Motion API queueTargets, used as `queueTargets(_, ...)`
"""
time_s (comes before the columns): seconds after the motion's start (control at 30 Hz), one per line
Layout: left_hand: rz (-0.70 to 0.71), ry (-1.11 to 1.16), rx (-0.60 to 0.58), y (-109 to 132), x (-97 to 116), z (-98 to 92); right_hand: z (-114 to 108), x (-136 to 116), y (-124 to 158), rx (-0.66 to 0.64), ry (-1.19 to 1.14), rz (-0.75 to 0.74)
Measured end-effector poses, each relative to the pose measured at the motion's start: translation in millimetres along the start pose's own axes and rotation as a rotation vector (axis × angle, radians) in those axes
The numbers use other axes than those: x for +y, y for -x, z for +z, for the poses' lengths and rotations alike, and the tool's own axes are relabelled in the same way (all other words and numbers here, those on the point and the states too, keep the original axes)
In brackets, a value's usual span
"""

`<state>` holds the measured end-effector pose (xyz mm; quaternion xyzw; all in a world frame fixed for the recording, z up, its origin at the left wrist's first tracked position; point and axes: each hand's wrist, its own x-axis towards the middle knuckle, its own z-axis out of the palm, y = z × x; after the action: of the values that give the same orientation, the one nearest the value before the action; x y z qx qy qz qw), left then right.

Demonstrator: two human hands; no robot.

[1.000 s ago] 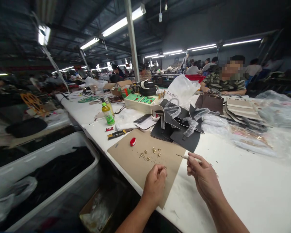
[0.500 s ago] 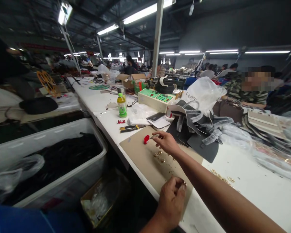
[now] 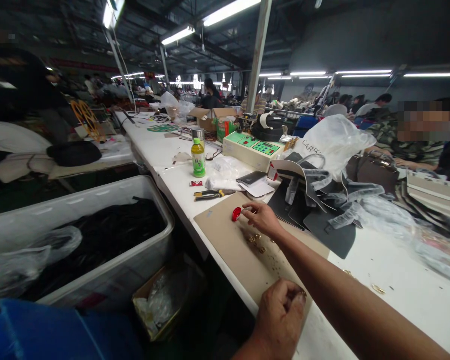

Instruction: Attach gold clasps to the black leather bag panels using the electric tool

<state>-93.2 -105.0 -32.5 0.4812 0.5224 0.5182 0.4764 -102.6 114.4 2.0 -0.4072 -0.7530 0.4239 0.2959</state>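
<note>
My right hand (image 3: pixel 262 216) reaches over the tan board (image 3: pixel 219 225) with its fingers pinched on a thin stick-like tool (image 3: pixel 244 210). The tool's far end meets a small red cap-like piece (image 3: pixel 236 214); whether the two are joined I cannot tell. Nearer to me, my left hand (image 3: pixel 281 312) is closed, with a small gold metal piece (image 3: pixel 303 296) showing at the thumb and fingertip. Between the hands, several gold metal fittings (image 3: pixel 261 249) lie on the board, with dark specks scattered beside them.
Pliers (image 3: pixel 212 194), a green-labelled bottle (image 3: pixel 198 158) and a control box (image 3: pixel 247 150) stand or lie beyond the board. Dark cut panels (image 3: pixel 332 230) are piled to the right. A large white bin (image 3: pixel 161 227) sits left of the table. A co-worker (image 3: pixel 408 145) sits across.
The view has turned slightly left, so the scene sits farther right. My right hand stays at the red piece, and my left hand keeps its closed grip near the board's close edge.
</note>
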Motion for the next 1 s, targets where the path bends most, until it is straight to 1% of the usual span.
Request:
queueTargets(0.3,-0.042,0.006,0.016,1.2,4.8,2.7,-11.5,-1.0,14.9,0.088,-0.082,0.074)
queueTargets(0.4,-0.024,0.037,0.010,1.6,4.1,3.2,-21.1,-3.6,23.2,0.118,-0.148,0.094)
queueTargets(0.47,-0.026,0.068,0.010,1.0,3.7,3.5,-31.8,-5.9,35.5,0.147,-0.212,0.107)
queueTargets(0.53,-0.039,0.086,0.022,-0.4,3.8,4.0,-46.1,-6.8,56.2,0.177,-0.278,0.118)
queueTargets(0.6,-0.055,0.101,0.029,-2.3,4.7,4.7,-62.7,-4.9,86.2,0.214,-0.378,0.128)
queueTargets(0.7,-0.080,0.129,0.029,-5.3,6.2,6.0,-85.0,3.4,144.0,0.318,-0.616,0.159)
queueTargets(0.77,-0.090,0.127,0.039,-7.1,6.4,7.2,-93.0,10.6,184.1,0.416,-0.730,0.184)
queueTargets(0.87,-0.095,0.095,0.059,-9.4,5.6,9.6,-91.9,19.7,231.7,0.528,-0.737,0.210)
queueTargets(0.93,-0.094,0.067,0.058,-10.4,5.0,11.7,-85.6,23.1,250.5,0.549,-0.712,0.216)
queueTargets(1.0,-0.087,0.037,0.048,-10.9,4.7,14.0,-79.7,24.1,259.6,0.542,-0.674,0.215)
